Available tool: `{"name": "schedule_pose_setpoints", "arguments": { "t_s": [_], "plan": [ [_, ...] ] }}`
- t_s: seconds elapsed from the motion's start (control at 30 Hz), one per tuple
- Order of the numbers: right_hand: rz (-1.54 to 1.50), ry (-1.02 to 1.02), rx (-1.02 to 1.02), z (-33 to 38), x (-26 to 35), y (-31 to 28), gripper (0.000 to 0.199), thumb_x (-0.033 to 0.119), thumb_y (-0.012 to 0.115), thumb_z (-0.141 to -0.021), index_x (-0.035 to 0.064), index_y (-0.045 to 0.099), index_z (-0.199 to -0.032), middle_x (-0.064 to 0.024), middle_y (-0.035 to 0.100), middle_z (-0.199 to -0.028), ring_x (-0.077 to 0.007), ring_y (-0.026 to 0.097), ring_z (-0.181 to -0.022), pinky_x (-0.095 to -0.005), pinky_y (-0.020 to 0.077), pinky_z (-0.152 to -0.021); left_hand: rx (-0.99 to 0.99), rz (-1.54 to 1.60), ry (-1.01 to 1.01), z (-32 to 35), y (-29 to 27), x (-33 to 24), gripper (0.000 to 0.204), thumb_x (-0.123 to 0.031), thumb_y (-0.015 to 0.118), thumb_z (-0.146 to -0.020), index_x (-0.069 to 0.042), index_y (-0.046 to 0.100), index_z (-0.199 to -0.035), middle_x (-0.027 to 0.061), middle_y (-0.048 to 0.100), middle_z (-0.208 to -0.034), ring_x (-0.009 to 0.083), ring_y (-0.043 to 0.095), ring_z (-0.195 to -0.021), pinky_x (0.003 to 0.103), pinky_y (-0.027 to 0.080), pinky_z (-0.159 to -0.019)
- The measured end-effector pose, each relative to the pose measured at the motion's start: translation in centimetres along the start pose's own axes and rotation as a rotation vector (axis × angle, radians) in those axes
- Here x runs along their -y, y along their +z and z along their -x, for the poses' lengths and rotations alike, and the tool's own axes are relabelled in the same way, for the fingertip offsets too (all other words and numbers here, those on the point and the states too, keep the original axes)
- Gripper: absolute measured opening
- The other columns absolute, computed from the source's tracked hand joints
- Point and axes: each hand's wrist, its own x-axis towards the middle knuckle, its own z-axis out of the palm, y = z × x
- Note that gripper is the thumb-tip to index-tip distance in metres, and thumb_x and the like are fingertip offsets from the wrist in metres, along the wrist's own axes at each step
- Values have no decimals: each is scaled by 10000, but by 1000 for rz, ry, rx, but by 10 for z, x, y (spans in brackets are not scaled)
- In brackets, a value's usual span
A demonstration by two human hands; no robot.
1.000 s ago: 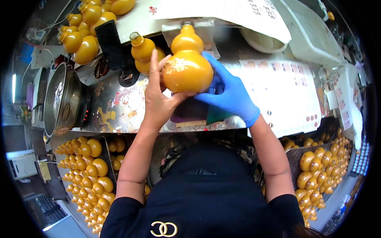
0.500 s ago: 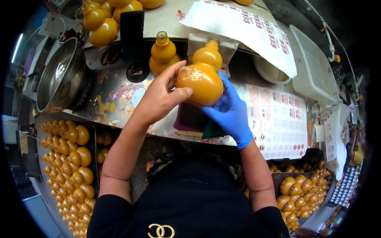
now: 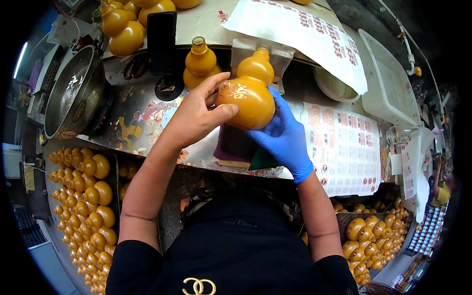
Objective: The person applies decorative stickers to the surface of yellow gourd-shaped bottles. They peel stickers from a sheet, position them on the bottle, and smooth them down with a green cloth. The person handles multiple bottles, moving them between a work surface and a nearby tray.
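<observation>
head view: we grasp the amber gourd bottle (image 3: 253,105) between the fingers of our left hand (image 3: 196,116) and gloved right hand (image 3: 285,135), seemingly smoothing its gold marking (image 3: 239,91); next, light thumb pressure seems needed.

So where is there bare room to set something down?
The blotched metal worktop between the pan and the left hand, and the pale board between the phone and upper printed sheet. Crowded: around the held gourd-shaped bottle; beyond the right hand, a lower printed sheet covers the worktop.
</observation>
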Motion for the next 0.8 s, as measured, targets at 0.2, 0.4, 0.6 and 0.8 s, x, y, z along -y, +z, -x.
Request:
{"name": "schedule_pose_setpoints", "arguments": {
  "t_s": [0.2,0.4,0.6,0.8],
  "plan": [
    [8,11,11,0,1,-2,831,133,791,-779,63,328,-1465,24,622,-789,-2,503,-636,-170,450,-621,5,-28,-19,0,2,-4,674,-141,634,-830,51,349,-1410,173,512,-1312,224,520,-1212,328,390,-1044],
    [8,7,8,1,0,-1,828,129,790,-780,59,328,-1463,30,608,-772,2,487,-628,-165,439,-614,16,-15,0,1,0,0,758,-229,694,-824,94,326,-1402,238,491,-1317,273,517,-1233,335,412,-1034],
    [-2,9,8,1,-1,-2,825,109,789,-779,59,330,-1463,36,605,-779,4,488,-631,-162,433,-608,27,-47,-29,1,3,-1,811,-274,728,-799,86,329,-1405,231,498,-1315,274,523,-1221,340,417,-1025],
    [-61,10,24,0,-7,-7,827,90,787,-779,63,328,-1466,47,584,-759,1,480,-624,-159,412,-587,7,-156,77,8,10,2,890,-307,750,-754,72,310,-1429,235,511,-1296,292,530,-1208,353,409,-1028]
  ]
}}
